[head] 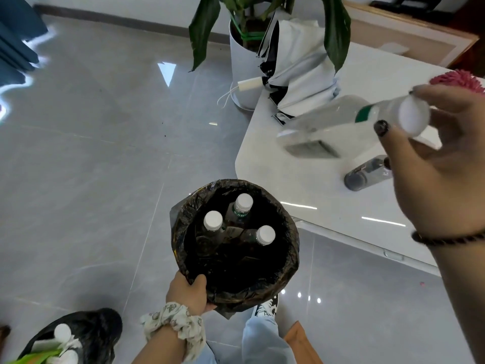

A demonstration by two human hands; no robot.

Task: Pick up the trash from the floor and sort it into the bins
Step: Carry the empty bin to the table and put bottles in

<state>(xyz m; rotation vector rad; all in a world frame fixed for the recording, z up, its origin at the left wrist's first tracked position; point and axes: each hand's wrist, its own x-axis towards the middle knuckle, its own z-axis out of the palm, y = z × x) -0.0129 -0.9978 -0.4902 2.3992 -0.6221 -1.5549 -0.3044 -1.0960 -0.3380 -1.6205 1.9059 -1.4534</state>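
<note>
My left hand (pixel 190 291) grips the near rim of a round bin lined with a black bag (pixel 287 261), held up above the floor. Three clear plastic bottles with white caps (pixel 244 206) stand inside it. My right hand (pixel 425 164) is raised at the right and pinches a clear plastic bottle (pixel 338 114) near its white cap. That bottle has a green label band, is blurred, and points left over the white table. A second black-bagged bin (pixel 97 329) sits at the lower left with white and green trash in it.
A white table (pixel 315 185) fills the right side; a dark bottle (pixel 364 174) lies on it, with a white-and-black bag (pixel 294 72) and a pink fluffy thing (pixel 456 80). A potted plant in a white pot (pixel 241 72) stands beyond. Grey tiled floor spreads left.
</note>
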